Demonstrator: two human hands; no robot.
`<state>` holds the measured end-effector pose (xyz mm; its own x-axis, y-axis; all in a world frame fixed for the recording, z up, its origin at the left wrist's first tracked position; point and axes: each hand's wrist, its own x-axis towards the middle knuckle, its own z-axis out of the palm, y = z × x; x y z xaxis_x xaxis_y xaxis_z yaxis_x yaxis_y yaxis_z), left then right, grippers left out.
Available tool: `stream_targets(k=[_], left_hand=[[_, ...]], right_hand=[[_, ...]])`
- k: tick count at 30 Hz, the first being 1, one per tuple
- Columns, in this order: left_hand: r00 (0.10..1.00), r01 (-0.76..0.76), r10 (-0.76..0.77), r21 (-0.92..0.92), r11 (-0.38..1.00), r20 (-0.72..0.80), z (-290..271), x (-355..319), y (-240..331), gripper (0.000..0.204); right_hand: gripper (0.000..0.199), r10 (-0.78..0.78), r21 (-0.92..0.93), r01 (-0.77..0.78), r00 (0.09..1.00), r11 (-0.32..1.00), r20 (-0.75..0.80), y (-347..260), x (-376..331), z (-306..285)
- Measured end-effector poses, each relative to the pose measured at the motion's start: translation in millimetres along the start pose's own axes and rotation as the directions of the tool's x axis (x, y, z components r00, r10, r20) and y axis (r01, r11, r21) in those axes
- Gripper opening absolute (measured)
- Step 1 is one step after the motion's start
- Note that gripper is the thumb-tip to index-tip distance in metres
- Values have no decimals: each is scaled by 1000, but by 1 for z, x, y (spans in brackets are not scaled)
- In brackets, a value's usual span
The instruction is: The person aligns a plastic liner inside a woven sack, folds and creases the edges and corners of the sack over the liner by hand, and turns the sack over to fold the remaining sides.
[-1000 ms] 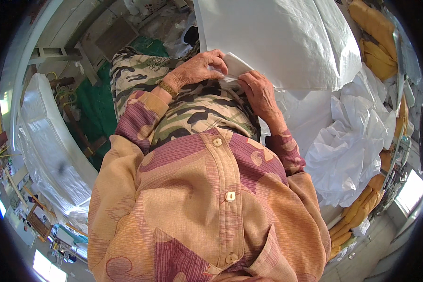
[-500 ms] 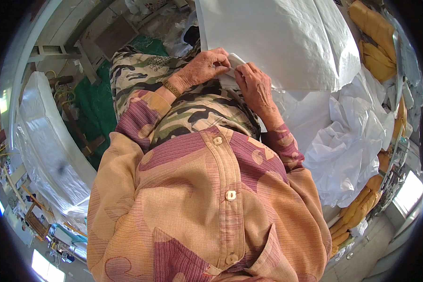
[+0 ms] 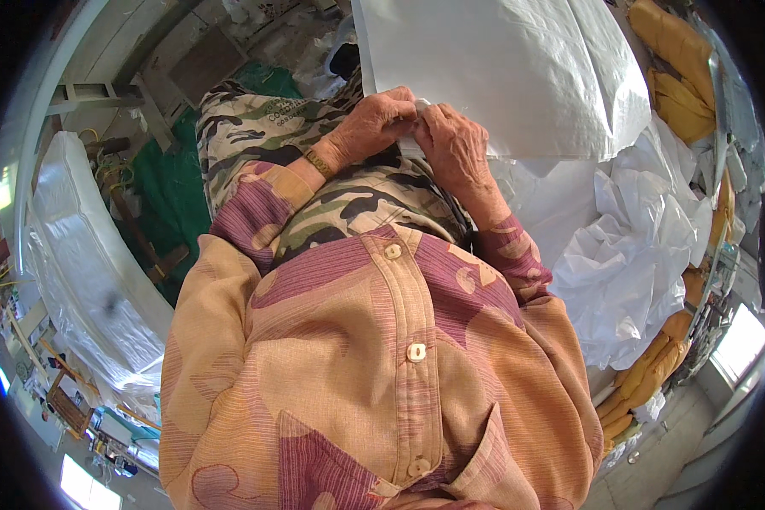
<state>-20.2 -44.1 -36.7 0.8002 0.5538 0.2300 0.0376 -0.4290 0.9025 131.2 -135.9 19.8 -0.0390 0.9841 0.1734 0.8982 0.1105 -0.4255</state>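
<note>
A person's left hand (image 3: 374, 127) and right hand (image 3: 455, 144) meet at the lower corner of a large white woven sack (image 3: 501, 68), both pinching its edge, fingers pressed together, just above camouflage-clad knees. The sack hangs in front of the person, its corner seemingly only begun to be worked. Crumpled white sheeting (image 3: 629, 255) lies heaped at right beside stacked yellow bags (image 3: 680, 93); a wrapped white bundle (image 3: 85, 263) sits at left.

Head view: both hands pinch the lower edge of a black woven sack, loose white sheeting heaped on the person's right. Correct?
Not quite. The woven sack is white, not black. The head view shows the left hand and right hand both pinching its lower edge, with loose white sheeting heaped on the person's right.
</note>
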Motion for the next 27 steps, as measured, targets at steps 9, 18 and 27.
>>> stream_targets(k=[9, 18, 27], left_hand=[[988, -78, 91, 104, 991, -126, 17, 3, 9, 4], [982, 111, -108, 11, 994, -157, 9, 2, 0, 12], [986, 165, -167, -109, 980, -15, 4, 0, -8, 15]], right_hand=[[23, 442, 145, -427, 893, 892, -89, 0, -9, 20], [21, 530, 435, -420, 830, 797, -171, 6, -25, -8], [18, 202, 124, -212, 975, 969, 91, 26, -21, -16]])
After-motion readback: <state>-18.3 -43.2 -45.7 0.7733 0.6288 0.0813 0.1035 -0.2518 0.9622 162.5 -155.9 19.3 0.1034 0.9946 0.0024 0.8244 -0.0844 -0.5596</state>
